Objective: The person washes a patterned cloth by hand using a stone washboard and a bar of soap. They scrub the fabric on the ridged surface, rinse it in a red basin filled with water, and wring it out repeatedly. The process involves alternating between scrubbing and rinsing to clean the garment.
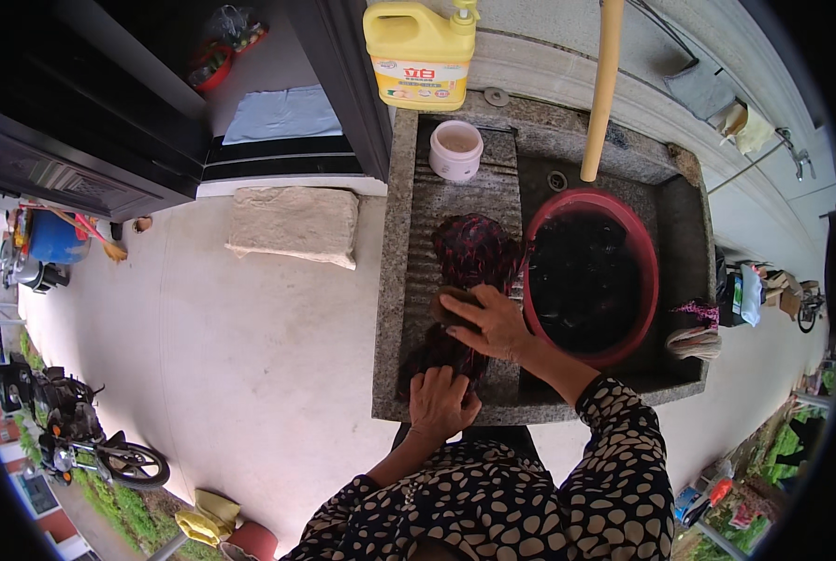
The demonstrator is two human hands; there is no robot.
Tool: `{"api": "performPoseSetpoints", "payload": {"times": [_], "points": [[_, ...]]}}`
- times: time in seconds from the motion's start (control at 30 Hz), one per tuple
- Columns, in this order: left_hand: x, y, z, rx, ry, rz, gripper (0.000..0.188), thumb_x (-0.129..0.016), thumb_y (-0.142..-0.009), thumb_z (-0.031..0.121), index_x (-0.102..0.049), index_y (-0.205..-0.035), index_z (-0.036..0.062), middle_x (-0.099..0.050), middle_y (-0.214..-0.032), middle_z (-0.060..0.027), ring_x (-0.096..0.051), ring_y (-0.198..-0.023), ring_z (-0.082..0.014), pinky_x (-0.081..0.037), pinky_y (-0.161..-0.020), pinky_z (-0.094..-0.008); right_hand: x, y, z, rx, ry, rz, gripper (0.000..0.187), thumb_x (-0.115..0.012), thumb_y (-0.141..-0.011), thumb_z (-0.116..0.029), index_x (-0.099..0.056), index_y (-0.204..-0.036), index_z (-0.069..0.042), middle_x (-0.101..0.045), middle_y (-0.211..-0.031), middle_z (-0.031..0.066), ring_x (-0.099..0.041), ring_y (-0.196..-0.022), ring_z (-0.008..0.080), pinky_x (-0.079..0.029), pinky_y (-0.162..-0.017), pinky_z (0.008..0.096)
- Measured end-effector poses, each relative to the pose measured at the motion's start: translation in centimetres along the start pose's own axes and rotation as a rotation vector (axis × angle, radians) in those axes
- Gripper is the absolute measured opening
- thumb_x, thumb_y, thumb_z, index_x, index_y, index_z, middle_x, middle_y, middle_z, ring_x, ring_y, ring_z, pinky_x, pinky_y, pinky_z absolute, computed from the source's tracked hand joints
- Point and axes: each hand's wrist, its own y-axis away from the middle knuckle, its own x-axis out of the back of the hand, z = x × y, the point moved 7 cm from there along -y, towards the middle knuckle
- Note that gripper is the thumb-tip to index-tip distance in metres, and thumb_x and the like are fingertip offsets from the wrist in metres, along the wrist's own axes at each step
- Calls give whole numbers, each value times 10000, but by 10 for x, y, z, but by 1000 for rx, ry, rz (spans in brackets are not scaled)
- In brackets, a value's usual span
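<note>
A wet dark garment with red-pink flecks point(472, 245) lies bunched along the ribbed washboard part point(420, 217) of a stone sink. My right hand point(495, 324) is closed round a brown scrubbing brush point(446, 304), pressed on the cloth; its bristles are hidden. Nearer to me, my left hand point(439, 404) has its fingers curled onto the garment's near end, by the sink's front edge. Right of the washboard, a red-pink basin point(650, 280) in the sink's hollow holds dark water with dark cloth in it.
A pale pink tub point(456, 154) stands on the washboard's far end. Behind it is a yellow jug with a pump point(421, 70). A tan pipe point(603, 93) hangs over the basin. A folded grey cloth point(694, 343) lies on the sink's right rim. A beige mat point(294, 226) lies left.
</note>
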Motion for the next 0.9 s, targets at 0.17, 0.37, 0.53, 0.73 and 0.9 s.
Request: {"api": "performPoseSetpoints", "payload": {"times": [0.17, 0.37, 0.53, 0.73, 0.9], "points": [[0, -5, 4, -6, 29, -42, 227, -652, -625, 243, -467, -624, 112, -430, -659, -46, -466, -663, -228, -325, -628, -372, 14, -18, 64, 2, 328, 121, 603, -700, -786, -385, -485, -1343, -296, -483, -955, 108, -539, -843, 302, -486, -686, 428], [3, -14, 6, 51, -31, 20, 243, -722, -666, 259, -562, -701, 79, -488, -660, -72, -484, -624, -230, -338, -599, -367, 43, -52, 187, -759, 184, 295, 474, -635, -877, -323, -538, -1311, -158, -556, -976, 87, -582, -905, 283, -502, -775, 393], [-21, -27, -40, 533, 193, -304, 271, -743, -702, 244, -647, -851, 38, -644, -780, -75, -592, -684, -206, -425, -630, -358, 51, 3, 145, -724, -1362, 842, 491, -557, -925, -412, -516, -1288, -84, -631, -1007, 48, -611, -927, 178, -516, -764, 326], [-6, -122, -5, 1104, 1359, -310, 191, -657, -797, 162, -677, -936, 32, -688, -851, -93, -661, -788, -180, -534, -739, -337, 25, 89, 115, -962, -1990, 630, 437, -548, -891, -503, -567, -1127, -136, -631, -917, 53, -627, -787, 214, -524, -586, 412], [45, -175, 42, 938, 1851, -134, 279, -602, -835, 184, -621, -1063, 25, -684, -965, -112, -669, -869, -230, -557, -794, -376, 40, 63, 125, -794, -2016, 582, 491, -569, -880, -508, -554, -1164, -107, -635, -909, 72, -638, -785, 220, -534, -580, 400]]}}
